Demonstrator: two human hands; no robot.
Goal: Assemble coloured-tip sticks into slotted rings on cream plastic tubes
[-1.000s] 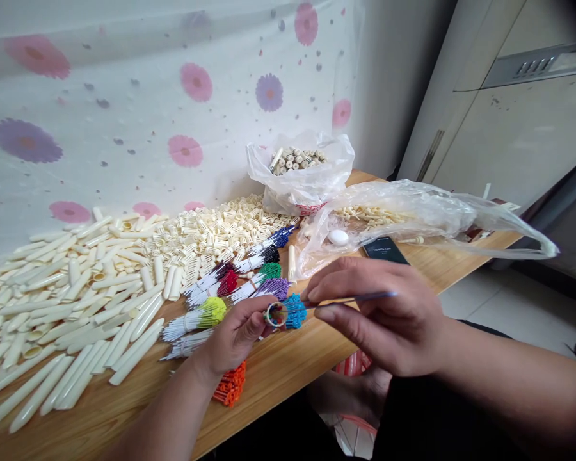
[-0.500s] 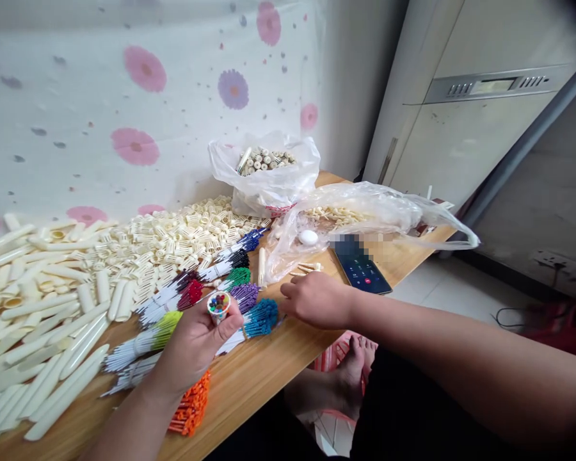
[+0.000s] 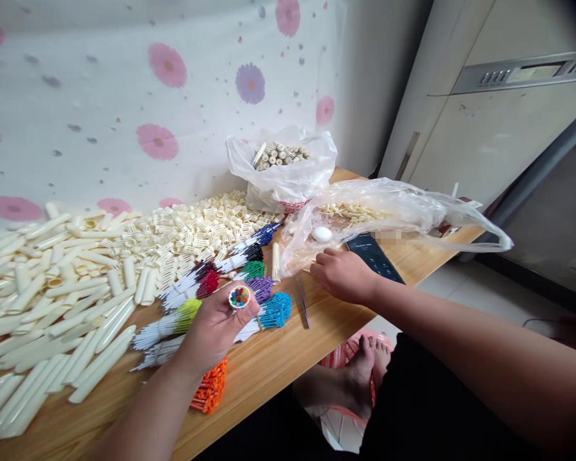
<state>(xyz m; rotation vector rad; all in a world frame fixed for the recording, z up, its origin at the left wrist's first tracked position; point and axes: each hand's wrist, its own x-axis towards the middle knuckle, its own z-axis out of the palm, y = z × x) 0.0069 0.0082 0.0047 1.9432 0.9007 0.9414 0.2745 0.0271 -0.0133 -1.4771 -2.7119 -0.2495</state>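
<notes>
My left hand (image 3: 223, 323) is closed around a multicolour pen barrel (image 3: 239, 297), its open end facing up with several coloured tips in a ring inside. Bundles of thin white refills lie around that hand, with turquoise ends (image 3: 276, 310), purple ends (image 3: 260, 288), lime ends (image 3: 188, 314) and orange ends (image 3: 210, 385). Over the table's right part, my right hand (image 3: 344, 275) has its fingers curled down beside the plastic bag (image 3: 403, 221); its fingertips are hidden. Slim metal tweezers (image 3: 301, 304) lie between the hands.
Cream pen tubes (image 3: 52, 326) and slotted cream parts (image 3: 187, 234) are heaped at left and back. An upright plastic bag (image 3: 288, 182) holds assembled barrels. Small cream pieces (image 3: 352, 211) and a white oval object (image 3: 322, 234) sit near a phone (image 3: 377, 259). The wooden table's edge (image 3: 288, 378) runs diagonally.
The view has shifted left, so things appear farther right. My right hand has moved away from the tweezers, which now show, and covers the small sticks beside the phone. My left hand still grips the barrel.
</notes>
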